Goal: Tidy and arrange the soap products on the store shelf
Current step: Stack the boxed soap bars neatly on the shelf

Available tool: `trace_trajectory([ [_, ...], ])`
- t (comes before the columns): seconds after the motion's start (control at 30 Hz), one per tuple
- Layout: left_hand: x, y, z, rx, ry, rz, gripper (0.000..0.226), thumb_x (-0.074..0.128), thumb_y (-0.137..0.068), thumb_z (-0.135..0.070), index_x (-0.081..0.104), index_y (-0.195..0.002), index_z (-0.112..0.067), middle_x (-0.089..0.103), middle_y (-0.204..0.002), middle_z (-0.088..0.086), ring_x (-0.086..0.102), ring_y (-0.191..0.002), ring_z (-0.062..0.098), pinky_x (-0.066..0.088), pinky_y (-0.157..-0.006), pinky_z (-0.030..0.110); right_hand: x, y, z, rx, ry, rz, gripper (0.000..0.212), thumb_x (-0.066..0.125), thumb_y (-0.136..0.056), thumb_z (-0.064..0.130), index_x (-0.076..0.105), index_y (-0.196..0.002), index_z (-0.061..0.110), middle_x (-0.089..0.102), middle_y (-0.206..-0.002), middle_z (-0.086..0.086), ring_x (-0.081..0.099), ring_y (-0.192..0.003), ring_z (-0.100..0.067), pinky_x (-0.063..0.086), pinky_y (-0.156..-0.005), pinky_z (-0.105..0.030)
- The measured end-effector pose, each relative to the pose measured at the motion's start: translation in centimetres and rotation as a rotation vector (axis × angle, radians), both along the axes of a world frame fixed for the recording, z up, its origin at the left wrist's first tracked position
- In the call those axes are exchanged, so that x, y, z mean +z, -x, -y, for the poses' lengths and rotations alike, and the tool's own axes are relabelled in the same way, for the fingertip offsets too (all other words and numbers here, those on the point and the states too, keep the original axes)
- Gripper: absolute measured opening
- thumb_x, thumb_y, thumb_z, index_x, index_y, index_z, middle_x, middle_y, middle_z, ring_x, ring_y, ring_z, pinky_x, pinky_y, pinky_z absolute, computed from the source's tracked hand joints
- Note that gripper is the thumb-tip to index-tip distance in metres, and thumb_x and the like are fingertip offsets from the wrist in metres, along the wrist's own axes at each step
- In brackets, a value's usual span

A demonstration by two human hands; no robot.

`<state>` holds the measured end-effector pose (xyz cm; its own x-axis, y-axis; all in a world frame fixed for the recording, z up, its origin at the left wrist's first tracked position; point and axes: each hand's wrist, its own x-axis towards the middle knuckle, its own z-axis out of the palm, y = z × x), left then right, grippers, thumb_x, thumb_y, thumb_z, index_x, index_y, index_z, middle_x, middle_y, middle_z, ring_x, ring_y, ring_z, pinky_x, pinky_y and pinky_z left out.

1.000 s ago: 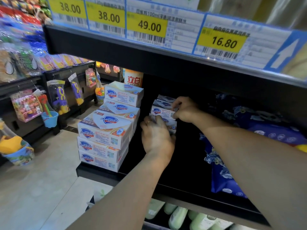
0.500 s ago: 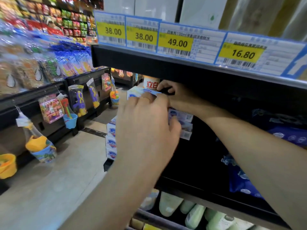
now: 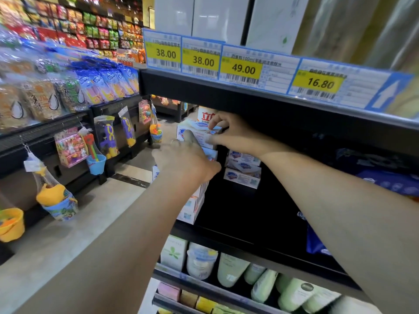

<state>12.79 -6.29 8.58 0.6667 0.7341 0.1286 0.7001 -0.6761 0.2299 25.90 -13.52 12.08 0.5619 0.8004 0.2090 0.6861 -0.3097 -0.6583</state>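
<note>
- The left arm is reaching forward from the lower left, forearm bare.
- The left hand (image 3: 188,159) is lying back-up, fingers stretched ahead and touching a soap box (image 3: 199,132); a ring is showing on one finger.
- The right arm is reaching in from the lower right, crossing above the left wrist.
- The right hand (image 3: 235,137) is pinching that box, thumb below, fingers curled on top.

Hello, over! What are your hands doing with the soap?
Both hands on top soap box. Right hand pinching its corner; left hand against its front. Shelf above close overhead.
</note>
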Motion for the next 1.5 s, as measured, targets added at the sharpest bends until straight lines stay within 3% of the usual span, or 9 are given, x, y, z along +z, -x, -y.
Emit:
trace_trajectory([
  [0.23, 1.2, 1.8, 1.2, -0.021, -0.082, 0.197, 0.074, 0.058, -0.082, -0.07, 0.041, -0.131, -0.017, 0.06, -0.126, 0.016, 0.053, -0.124, 0.039, 0.037, -0.095, 0.05, 0.4, -0.7, 2.8, -0.114, -0.056, -0.041, 0.021, 0.074, -0.084, 0.015, 0.065, -0.086, 0.034, 0.064, -0.087, 0.019, 0.059, -0.068, 0.013, 0.042, -0.058, -0.006],
  [0.37, 2.4, 2.8, 3.1, -0.024, -0.182, 0.307, 0.076, 0.06, -0.077, -0.074, 0.053, -0.125, -0.015, 0.062, -0.119, 0.019, 0.055, -0.118, 0.041, 0.04, -0.092, 0.048, 1.6, -2.4, 5.9, -0.118, 0.095, -0.088, 0.027, 0.064, -0.095, 0.017, 0.06, -0.112, 0.038, 0.059, -0.109, 0.019, 0.056, -0.094, 0.001, 0.043, -0.084, -0.015],
  [0.5, 2.7, 2.5, 6.4, -0.13, -0.255, 0.42, 0.07, 0.063, -0.076, -0.068, 0.056, -0.121, -0.015, 0.065, -0.108, 0.018, 0.059, -0.106, 0.039, 0.04, -0.082, 0.042, 2.0, -3.7, 8.8, -0.193, 0.123, -0.167, 0.026, 0.053, -0.105, 0.012, 0.059, -0.101, 0.036, 0.059, -0.094, 0.026, 0.055, -0.077, 0.014, 0.039, -0.062, 0.004],
  [0.6, 1.5, 1.2, 8.8, -0.251, -0.126, 0.478, 0.075, 0.067, -0.075, -0.067, 0.052, -0.13, -0.018, 0.063, -0.115, 0.015, 0.058, -0.108, 0.038, 0.046, -0.085, 0.042, 1.6, -4.8, 9.4, -0.279, 0.145, -0.157, 0.031, 0.05, -0.103, 0.002, 0.059, -0.085, 0.026, 0.062, -0.079, 0.01, 0.057, -0.078, -0.008, 0.042, -0.057, -0.006],
  [0.73, -1.9, -2.5, 11.8, -0.349, 0.134, 0.448, 0.087, 0.074, -0.076, -0.067, 0.041, -0.141, -0.019, 0.053, -0.132, 0.017, 0.053, -0.12, 0.037, 0.047, -0.096, 0.044, 1.2, -6.3, 9.0, -0.404, 0.232, -0.059, 0.03, 0.051, -0.101, 0.001, 0.062, -0.129, 0.005, 0.058, -0.11, -0.009, 0.051, -0.1, -0.021, 0.041, -0.074, -0.021],
  [0.83, -4.4, -5.2, 11.9, -0.332, 0.174, 0.386, 0.084, 0.074, -0.08, -0.063, 0.038, -0.14, -0.016, 0.048, -0.138, 0.017, 0.049, -0.124, 0.036, 0.043, -0.099, 0.044, 0.9, -7.1, 8.3, -0.429, 0.296, 0.018, 0.039, 0.046, -0.104, -0.001, 0.052, -0.142, -0.001, 0.057, -0.133, -0.02, 0.045, -0.103, -0.02, 0.037, -0.053, -0.009],
  [1.03, -6.6, -8.4, 8.8, -0.246, 0.123, 0.412, 0.081, 0.067, -0.084, -0.064, 0.037, -0.139, -0.013, 0.046, -0.139, 0.02, 0.047, -0.122, 0.037, 0.041, -0.096, 0.044, -0.6, -8.5, 6.4, -0.473, 0.226, 0.02, 0.04, 0.053, -0.1, -0.002, 0.055, -0.14, 0.005, 0.053, -0.145, -0.017, 0.052, -0.13, -0.031, 0.043, -0.096, -0.028],
  [1.2, -6.6, -10.4, 7.6, -0.186, 0.176, 0.382, 0.09, 0.062, -0.08, -0.079, 0.037, -0.14, -0.018, 0.038, -0.145, 0.017, 0.043, -0.127, 0.037, 0.038, -0.1, 0.044, -1.9, -10.1, 5.5, -0.476, 0.189, -0.003, 0.04, 0.055, -0.098, -0.004, 0.057, -0.137, 0.009, 0.056, -0.14, -0.014, 0.054, -0.115, -0.023, 0.039, -0.087, -0.022],
  [1.5, -6.4, -12.0, 7.0, -0.125, 0.184, 0.366, 0.094, 0.062, -0.074, -0.085, 0.038, -0.138, -0.021, 0.038, -0.145, 0.012, 0.041, -0.132, 0.033, 0.039, -0.103, 0.043, -2.5, -12.1, 4.1, -0.498, 0.228, 0.043, 0.04, 0.048, -0.102, -0.005, 0.059, -0.137, 0.007, 0.056, -0.144, -0.017, 0.054, -0.132, -0.032, 0.042, -0.108, -0.035],
])
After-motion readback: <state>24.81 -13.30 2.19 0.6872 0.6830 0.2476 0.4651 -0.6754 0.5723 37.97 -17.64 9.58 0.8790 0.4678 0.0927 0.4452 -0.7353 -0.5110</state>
